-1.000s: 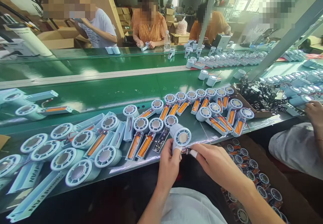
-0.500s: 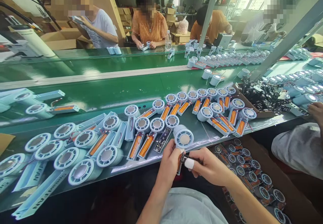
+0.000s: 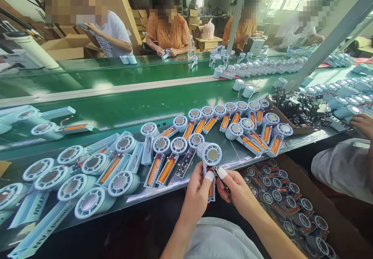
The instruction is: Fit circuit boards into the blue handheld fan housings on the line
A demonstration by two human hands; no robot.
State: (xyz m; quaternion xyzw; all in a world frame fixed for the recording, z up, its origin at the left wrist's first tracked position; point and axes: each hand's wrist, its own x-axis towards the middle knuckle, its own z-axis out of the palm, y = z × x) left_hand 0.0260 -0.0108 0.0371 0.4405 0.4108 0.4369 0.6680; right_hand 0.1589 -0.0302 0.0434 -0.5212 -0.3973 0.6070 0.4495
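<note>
My left hand (image 3: 196, 196) is closed around a light-blue handheld fan housing (image 3: 211, 154), its round grilled head tilted up towards me. An orange battery shows in the open handle below. In my right hand (image 3: 237, 189), a narrow black circuit board (image 3: 223, 180) is pinched between thumb and fingers, its upper end against the open handle. White wraps cover both thumb tips. Just left of the held fan, another fan with a black circuit board (image 3: 185, 163) in its handle lies on the bench (image 3: 142, 195).
Several fan housings (image 3: 122, 183) crowd the bench's left side; more with orange batteries (image 3: 243, 130) lie ahead. A carton of black boards (image 3: 303, 107) stands right. Below is a box of fans (image 3: 291, 202). A co-worker's hand (image 3: 363, 125) is at right; several people sit across the green belt (image 3: 163, 99).
The circuit board has turned steeper, its upper end now at the handle by the fan head. My left thumb has shifted onto the handle's edge. The view has shifted slightly.
</note>
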